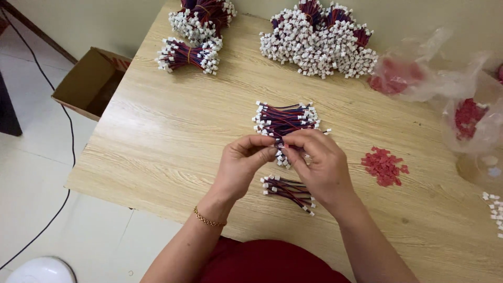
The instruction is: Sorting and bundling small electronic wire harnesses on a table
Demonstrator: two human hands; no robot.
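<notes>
Your wooden table point(157, 136) carries the stock in descending bulk: a large heap of white-plugged wire leads point(319, 44) at the far edge, two tied bundles point(191, 52) at the far left, clear bags of red pieces point(403, 76) at the far right, and a loose pile of leads point(285, 118) just beyond your hands. A small scatter of red caps point(383, 166) lies to your right, well apart from the pile, and a short row of leads point(289, 189) sits under your wrists, nearest your body.

By my judgement you are at the fitting step: one lead is up off the table, and a red speck shows between your fingertips at its end. The item is too small to identify with certainty.

The next move calls for fine alignment at the fingertips and steady opposing pressure; a slip would drop the small part among the leads below.

Your left hand point(242, 162) is raised, wrist bent, thumb and forefinger pinched narrowly on the single lead point(283, 149). Your right hand point(320, 165) meets it from the other side, fingers curled close and pinched on the same lead, with its white plugs hanging just below the grip. Both forearms converge from your lap.
</notes>
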